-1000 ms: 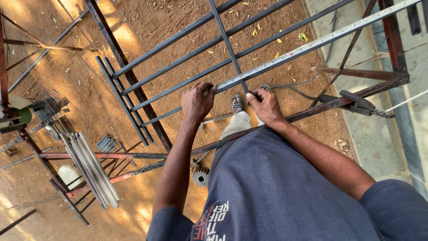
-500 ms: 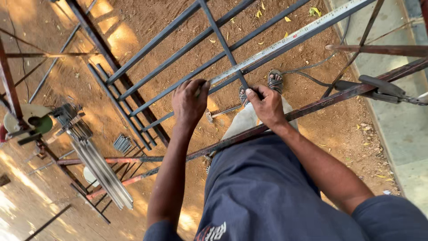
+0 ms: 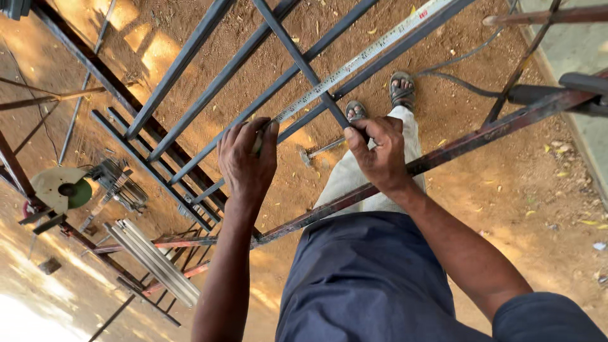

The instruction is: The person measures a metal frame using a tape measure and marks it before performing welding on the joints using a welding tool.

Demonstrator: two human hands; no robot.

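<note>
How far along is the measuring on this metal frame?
Already done: the measuring tape lies stretched along a grey bar of the frame. In hand: the left hand pins the tape's near end to the bar, while the right hand closes on the crossbar. Left: no mark or cut shows on the bars; the hammer on the ground and the cut-off saw sit untouched.

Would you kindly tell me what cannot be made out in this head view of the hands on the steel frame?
- Tape measure: its markings are too small to read, and its far end is cut off by the top edge.
- Left hand: its palm covers the tape's near end, so the hold is unclear.
- Right hand: the fingers hide where they meet the crossbar.
- Hammer: partly hidden behind the bars.
</note>
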